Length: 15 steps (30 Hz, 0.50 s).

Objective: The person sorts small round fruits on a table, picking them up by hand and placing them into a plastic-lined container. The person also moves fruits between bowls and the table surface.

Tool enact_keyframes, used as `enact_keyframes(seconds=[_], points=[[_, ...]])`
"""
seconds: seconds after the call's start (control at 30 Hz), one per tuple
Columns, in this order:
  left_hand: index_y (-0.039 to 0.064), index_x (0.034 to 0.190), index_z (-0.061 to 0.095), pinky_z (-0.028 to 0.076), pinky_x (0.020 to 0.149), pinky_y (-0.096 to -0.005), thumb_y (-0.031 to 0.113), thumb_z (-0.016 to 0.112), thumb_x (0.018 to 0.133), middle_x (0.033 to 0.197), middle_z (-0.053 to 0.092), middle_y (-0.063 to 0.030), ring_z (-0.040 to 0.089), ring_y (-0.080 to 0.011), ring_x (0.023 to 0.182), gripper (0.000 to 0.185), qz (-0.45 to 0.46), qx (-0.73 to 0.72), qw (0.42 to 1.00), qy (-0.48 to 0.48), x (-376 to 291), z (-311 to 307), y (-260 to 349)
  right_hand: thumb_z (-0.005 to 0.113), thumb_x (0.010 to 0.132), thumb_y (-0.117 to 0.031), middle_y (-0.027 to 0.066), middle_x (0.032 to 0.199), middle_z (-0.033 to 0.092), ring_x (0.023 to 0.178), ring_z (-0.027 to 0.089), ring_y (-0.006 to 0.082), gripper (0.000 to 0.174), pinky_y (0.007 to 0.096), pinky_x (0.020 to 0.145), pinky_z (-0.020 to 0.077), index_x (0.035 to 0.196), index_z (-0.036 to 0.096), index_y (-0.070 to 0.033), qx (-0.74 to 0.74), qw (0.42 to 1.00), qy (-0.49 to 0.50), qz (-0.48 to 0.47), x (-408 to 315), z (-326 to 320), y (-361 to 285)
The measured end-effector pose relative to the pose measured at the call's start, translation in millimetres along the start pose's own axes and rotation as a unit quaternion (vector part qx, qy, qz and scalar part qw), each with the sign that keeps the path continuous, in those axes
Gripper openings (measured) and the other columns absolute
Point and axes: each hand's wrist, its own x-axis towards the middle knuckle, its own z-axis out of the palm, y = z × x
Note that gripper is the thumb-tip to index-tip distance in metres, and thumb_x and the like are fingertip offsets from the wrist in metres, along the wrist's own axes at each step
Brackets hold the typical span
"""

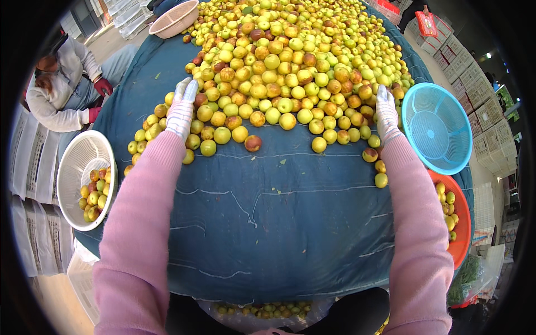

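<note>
A large heap of yellow-green and reddish-brown jujubes [272, 77] covers the far part of a blue cloth [276, 226]. Both my arms reach forward, in striped gloves. My left hand [182, 106] stands on edge against the heap's left side, fingers stretched out, with jujubes on both sides of it. On the right, my right hand [386, 109] is held much the same way, its palm side towards the heap. Neither hand grips a fruit. Between my forearms, loose jujubes form the heap's near edge. A few lie beside my right wrist.
A white basket [67, 184] with some jujubes stands left. To the right are a blue basket [437, 125] and an orange basket [462, 226] holding jujubes. A beige basket [175, 20] sits far left. A person [63, 88] in red gloves sits at left. Stacked crates [488, 125] line the right.
</note>
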Motion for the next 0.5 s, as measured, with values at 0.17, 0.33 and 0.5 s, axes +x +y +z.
enact_keyframes(seconds=[0.17, 0.33, 0.5], points=[[0.012, 0.142, 0.049, 0.026, 0.115, -0.0327, 0.046, 0.048, 0.100, 0.148, 0.045, -0.0094, 0.038, -0.0211, 0.139, 0.054, 0.092, 0.021, 0.993, -0.071, 54, 21, -15, 0.039, 0.101, -0.053, 0.0099, 0.151, 0.042, 0.138, 0.038, 0.0223, 0.064, 0.0315, 0.115, 0.0270, 0.147, 0.042, -0.007, 0.267, 0.958, -0.106, -0.001, 28, 47, -24], [0.007, 0.145, 0.045, 0.026, 0.116, -0.0315, 0.045, 0.049, 0.100, 0.149, 0.044, -0.0086, 0.037, -0.0182, 0.139, 0.059, 0.059, -0.029, 0.986, -0.155, 82, 43, -18, 0.048, 0.099, -0.049, 0.0072, 0.154, 0.037, 0.138, 0.037, 0.0180, 0.067, 0.0303, 0.115, 0.0277, 0.150, 0.036, -0.008, 0.293, 0.930, -0.204, -0.083, 25, 89, -66], [0.008, 0.144, 0.047, 0.030, 0.114, -0.0311, 0.044, 0.053, 0.099, 0.145, 0.049, -0.0082, 0.044, -0.0179, 0.134, 0.058, -0.012, -0.125, 0.975, -0.183, 55, 58, -3, 0.050, 0.100, -0.046, 0.0078, 0.148, 0.044, 0.135, 0.040, 0.0181, 0.062, 0.0312, 0.116, 0.0293, 0.147, 0.042, -0.007, 0.446, 0.777, -0.427, 0.119, -17, 113, -104]])
